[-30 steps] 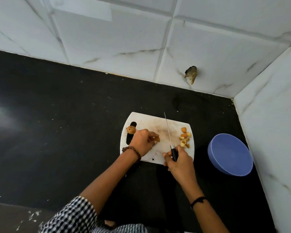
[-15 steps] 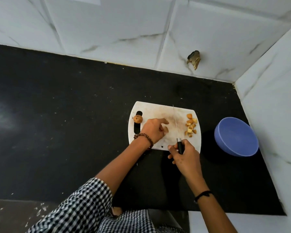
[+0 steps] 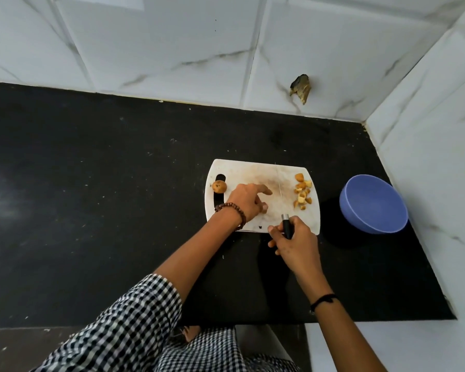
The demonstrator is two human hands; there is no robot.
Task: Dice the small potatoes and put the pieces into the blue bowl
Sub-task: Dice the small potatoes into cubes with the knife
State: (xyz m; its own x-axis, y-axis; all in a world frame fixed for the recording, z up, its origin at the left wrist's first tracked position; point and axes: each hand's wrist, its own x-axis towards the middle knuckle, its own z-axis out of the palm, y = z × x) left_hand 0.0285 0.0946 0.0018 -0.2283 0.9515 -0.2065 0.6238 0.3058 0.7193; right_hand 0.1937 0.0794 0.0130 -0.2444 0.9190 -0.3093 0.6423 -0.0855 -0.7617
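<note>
One whole potato [image 3: 219, 186] just left of loose left fingers [image 3: 262, 188]; right fingers [image 3: 274, 230] round knife [image 3: 287, 224].

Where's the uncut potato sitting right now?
Head view: the whole potato sits at the cutting board's left end, at the handle slot, just left of the left hand and across the board from the diced pieces.

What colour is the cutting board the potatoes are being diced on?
White cutting board, stained brownish in the middle; the head view shows it.
</note>
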